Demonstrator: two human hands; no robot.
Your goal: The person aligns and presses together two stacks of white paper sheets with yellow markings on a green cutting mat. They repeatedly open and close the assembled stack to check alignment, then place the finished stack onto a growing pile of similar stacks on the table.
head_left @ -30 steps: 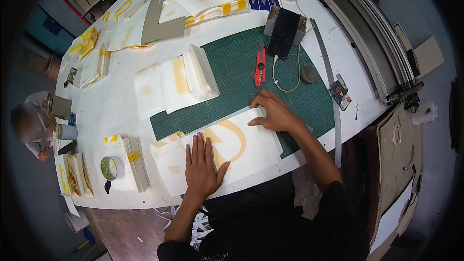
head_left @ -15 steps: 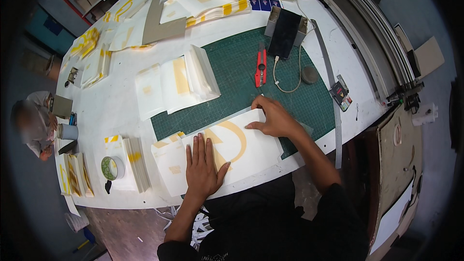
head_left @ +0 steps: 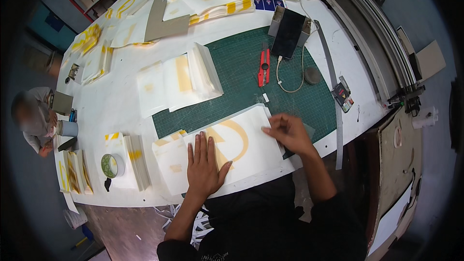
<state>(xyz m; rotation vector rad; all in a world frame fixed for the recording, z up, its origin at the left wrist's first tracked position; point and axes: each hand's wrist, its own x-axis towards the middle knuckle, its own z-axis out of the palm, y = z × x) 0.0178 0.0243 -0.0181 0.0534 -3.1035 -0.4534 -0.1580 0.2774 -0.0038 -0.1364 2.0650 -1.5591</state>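
Note:
A white folded paper sheet [head_left: 256,157] with a pale yellow curved print lies near the table's front edge, on top of other white sheets. My left hand [head_left: 205,169] rests flat on it, fingers stretched forward and thumb out to the side. Over the sheet's right edge is my right hand [head_left: 294,137], its fingers curled in and the thumb close to the forefinger; what they hold, if anything, is hidden. Beneath the sheets' far and right sides shows a green cutting mat [head_left: 241,58]. A small white piece [head_left: 265,97] lies on the mat just beyond the sheet.
A red cutter [head_left: 264,67], a dark phone [head_left: 288,33] with a cable and a round grey object [head_left: 311,75] are on the mat. Paper stacks [head_left: 200,70] stand further off. A green-patterned bowl [head_left: 110,165] sits left. A metal ruler [head_left: 331,77] lies right. Another person [head_left: 36,116] is far left.
My right hand has moved from the sheet's far right corner, back toward me and to the right, its fingers now more curled. My left hand stays flat. The small white piece shows more fully.

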